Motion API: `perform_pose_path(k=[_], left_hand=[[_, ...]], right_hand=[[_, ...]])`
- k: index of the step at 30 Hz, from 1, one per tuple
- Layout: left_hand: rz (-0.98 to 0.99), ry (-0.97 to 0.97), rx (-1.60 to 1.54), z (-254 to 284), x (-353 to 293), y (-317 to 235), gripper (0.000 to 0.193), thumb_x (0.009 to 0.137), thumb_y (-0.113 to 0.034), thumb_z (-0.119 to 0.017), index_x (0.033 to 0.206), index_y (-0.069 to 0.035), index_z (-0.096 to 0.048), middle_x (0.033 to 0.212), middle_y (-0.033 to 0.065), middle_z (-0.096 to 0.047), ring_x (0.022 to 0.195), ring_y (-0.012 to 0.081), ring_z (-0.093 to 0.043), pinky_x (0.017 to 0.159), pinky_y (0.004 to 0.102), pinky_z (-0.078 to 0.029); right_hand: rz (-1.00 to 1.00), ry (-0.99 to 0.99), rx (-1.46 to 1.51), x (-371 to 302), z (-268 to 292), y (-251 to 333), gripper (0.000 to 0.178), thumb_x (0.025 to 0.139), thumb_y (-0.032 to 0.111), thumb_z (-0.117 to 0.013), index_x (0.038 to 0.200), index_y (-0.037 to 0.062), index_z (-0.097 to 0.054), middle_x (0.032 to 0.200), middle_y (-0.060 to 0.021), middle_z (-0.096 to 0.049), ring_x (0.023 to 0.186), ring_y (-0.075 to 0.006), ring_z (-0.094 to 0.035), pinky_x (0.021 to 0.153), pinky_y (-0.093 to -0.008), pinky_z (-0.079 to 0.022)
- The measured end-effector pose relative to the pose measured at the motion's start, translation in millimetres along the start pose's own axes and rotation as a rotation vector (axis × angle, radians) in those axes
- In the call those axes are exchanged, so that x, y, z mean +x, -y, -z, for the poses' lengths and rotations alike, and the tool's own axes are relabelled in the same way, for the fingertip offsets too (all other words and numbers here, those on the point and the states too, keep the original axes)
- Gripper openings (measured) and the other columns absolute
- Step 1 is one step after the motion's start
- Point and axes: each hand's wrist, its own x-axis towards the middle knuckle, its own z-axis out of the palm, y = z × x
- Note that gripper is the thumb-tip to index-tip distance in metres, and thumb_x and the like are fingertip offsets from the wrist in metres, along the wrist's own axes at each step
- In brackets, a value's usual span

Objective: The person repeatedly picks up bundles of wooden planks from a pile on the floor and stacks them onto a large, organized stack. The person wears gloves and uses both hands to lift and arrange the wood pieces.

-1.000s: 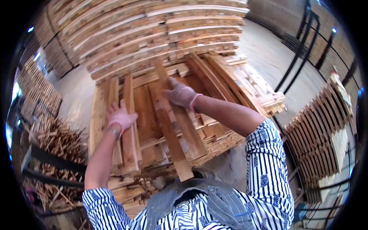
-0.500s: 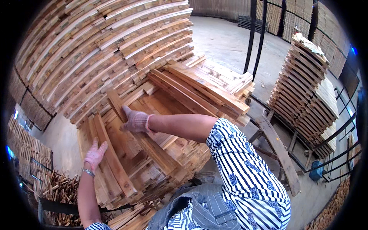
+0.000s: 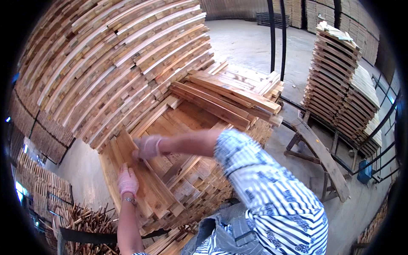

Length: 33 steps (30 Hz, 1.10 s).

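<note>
i view a low board stack (image 3: pixel 212 180) before a taller stack (image 3: pixel 119 63) on a grey floor (image 3: pixel 238 42). loose planks (image 3: pixel 149 185) lie on its left part, under the gloved left hand (image 3: pixel 128 181), fingers extended; the right hand (image 3: pixel 149 146), blurred, is at their upper right side, grip: cannot tell. plank ends reach the near edge. floor separates the low stack from a wooden trestle (image 3: pixel 324 159) at right.

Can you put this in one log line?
left hand: gloved, on boards | right hand: gloved, blurred, at boards | boards: side by side atop stack | tall wood pile: beyond
</note>
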Motion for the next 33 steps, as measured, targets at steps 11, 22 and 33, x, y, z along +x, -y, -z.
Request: perform_pose_path(k=[11,22,33], left_hand=[[-0.144,0.241,-0.784,60,17,-160,0.075,0.096,-0.04,-0.061,0.153,-0.001,-0.03,0.156,0.0182,-0.037,0.141,0.0307,-0.041,0.116,0.0387,-0.032],[0.428,0.265,-1.115,-49,79,-437,0.105,0.077,-0.036,-0.082,0.147,0.009,-0.017,0.148,0.0312,-0.038,0.135,0.0356,-0.044,0.112,0.0402,-0.036],[0.37,0.213,-1.189,21,41,-326,0.098,0.077,-0.021,-0.081,0.15,0.009,-0.023,0.13,0.024,-0.058,0.115,0.0296,-0.06,0.096,0.0398,-0.051]], right_hand=[[-0.633,0.136,-0.412,-172,242,-223,0.109,0.075,0.067,-0.069,0.152,0.002,-0.029,0.132,-0.0283,-0.058,0.123,-0.0389,-0.057,0.104,-0.0433,-0.045],[-0.474,0.061,-0.061,-177,270,-262,0.063,0.083,0.048,-0.063,0.125,0.0013,-0.06,0.11,-0.0233,-0.069,0.105,-0.0328,-0.067,0.095,-0.0404,-0.051],[-0.313,0.098,-0.34,-157,270,-259,0.049,0.083,0.029,-0.069,0.118,-0.0036,-0.061,0.106,-0.0169,-0.068,0.094,-0.0274,-0.068,0.086,-0.0366,-0.053]])
